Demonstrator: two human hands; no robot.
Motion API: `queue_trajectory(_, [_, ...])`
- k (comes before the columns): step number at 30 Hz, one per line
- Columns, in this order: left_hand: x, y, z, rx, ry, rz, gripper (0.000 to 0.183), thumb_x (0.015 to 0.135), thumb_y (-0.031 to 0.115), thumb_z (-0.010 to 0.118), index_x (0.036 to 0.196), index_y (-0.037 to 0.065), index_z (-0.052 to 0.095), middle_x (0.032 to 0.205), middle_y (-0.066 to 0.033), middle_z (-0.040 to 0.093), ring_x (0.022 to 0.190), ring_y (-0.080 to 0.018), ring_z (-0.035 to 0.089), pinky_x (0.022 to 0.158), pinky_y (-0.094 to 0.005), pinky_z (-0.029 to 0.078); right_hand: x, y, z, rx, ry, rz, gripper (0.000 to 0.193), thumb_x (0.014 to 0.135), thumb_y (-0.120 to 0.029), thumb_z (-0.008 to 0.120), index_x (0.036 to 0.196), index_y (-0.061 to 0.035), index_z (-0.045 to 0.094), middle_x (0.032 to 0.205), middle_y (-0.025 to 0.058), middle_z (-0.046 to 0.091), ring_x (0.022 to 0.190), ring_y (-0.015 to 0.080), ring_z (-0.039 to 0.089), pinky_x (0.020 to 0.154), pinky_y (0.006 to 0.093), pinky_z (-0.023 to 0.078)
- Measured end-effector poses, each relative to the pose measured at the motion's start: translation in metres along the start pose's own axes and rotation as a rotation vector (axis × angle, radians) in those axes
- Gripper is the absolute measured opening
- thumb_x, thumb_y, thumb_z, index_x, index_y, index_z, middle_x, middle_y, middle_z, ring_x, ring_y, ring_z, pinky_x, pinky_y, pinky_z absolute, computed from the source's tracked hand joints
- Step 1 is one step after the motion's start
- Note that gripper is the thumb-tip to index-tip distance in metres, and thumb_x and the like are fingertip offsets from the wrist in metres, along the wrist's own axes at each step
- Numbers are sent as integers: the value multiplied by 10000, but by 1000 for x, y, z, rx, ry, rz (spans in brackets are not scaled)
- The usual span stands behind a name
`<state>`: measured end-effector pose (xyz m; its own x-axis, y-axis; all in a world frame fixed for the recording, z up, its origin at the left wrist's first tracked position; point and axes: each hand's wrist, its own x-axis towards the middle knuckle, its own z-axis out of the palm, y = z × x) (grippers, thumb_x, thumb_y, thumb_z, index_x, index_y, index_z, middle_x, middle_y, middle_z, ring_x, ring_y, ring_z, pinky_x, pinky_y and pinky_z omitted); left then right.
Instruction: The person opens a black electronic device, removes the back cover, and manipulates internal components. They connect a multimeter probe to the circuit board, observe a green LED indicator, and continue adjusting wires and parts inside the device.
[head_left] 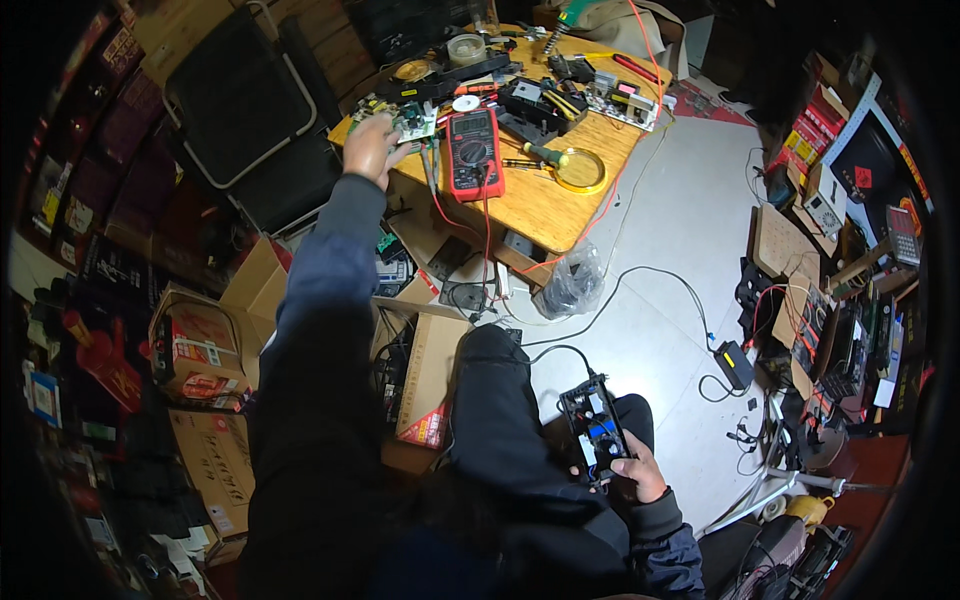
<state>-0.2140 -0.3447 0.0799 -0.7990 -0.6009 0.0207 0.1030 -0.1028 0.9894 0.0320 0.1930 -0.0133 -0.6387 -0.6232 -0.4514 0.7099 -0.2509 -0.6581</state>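
In front of you, a wooden table (530,217) is standing on a pale floor (685,225) that is catching the light. To your left, a black metal-framed chair (240,90) is standing near cardboard boxes (208,465); the room's outer edges are lying in shadow.

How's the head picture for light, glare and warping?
Head view throughout: fisheye distortion bends edges toward a black rim; the floor is bright and pale; the trousers and chair sink into darkness, losing detail; the multimeter is clear in outline; the device in the right hand shows its insides, but small.

Navy sleeves (335,250), black trousers (495,410)
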Motion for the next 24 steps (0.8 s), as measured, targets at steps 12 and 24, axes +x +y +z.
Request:
queue_trajectory(12, [-358, -81, 28, -293, -551, -395, 581, 1112, 398, 426, 1405, -98, 496, 1263, -252, 654, 1179, -330, 664, 1072, -451, 512, 52, -11, 3, 229, -137, -291, 680, 914, -354, 632, 1381, 123, 502, 1184, 301, 678, 1072, 423, 719, 708, 367, 616])
queue_trajectory(24, [-378, -125, 111, -851, -596, -586, 605, 997, 481, 661, 1395, 42, 542, 1294, -194, 659, 1230, -311, 630, 1029, -495, 536, 21, 18, 10, 59, 25, -401, 822, 928, -263, 724, 1591, 14, 327, 1339, 163, 597, 1051, 203, 652, 807, 340, 594])
